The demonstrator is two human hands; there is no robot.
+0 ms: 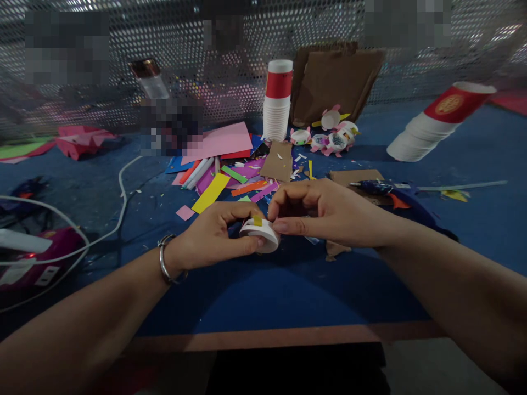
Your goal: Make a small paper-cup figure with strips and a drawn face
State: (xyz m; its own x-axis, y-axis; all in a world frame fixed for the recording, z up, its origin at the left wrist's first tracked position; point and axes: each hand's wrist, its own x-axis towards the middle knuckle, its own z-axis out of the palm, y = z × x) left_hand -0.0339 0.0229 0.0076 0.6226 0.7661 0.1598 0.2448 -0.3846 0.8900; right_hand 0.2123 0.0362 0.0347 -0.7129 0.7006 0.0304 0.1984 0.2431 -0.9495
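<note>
Mid-frame, your left hand (208, 233) pinches the white disc (269, 240); whether your right hand (335, 215) grips, I can't tell. Oversqueezing could dent it.

A blue-topped worktable against a perforated grey metal screen, in dim light.
The broad, matte blue tabletop (222, 302) is scuffed and flecked with pale specks, and ends at the near side in a straight, dull reddish-brown edge strip (288, 336). Behind it, the grey metal screen (230, 93), punched with rows of small round holes, spans the whole width, with bright glints at upper right. Below the strip, a patch of plain grey floor (436, 365) shows.
</note>
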